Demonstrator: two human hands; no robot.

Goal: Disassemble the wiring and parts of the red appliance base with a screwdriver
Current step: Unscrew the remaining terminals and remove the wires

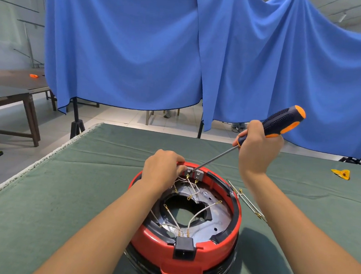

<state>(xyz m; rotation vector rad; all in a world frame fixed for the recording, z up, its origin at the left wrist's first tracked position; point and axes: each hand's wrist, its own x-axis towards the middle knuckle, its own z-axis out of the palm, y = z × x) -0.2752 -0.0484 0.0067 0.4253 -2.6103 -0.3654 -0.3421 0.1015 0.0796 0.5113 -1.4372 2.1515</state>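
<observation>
Two hands are working: I am gripping the screwdriver (270, 127) in my right hand (258, 146), its shaft slanting down-left to the terminal block (194, 173) beside my left hand (162, 169), fingers curling on the red appliance base (180, 250) rim.

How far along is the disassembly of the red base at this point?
Partly done. Several loose wires already lie on the green cloth beside the red base. In hand: the right hand holds the screwdriver, its tip at the grey terminal block on the far rim, while the left hand grips the rim there. Left: white wires inside and the black socket.
</observation>
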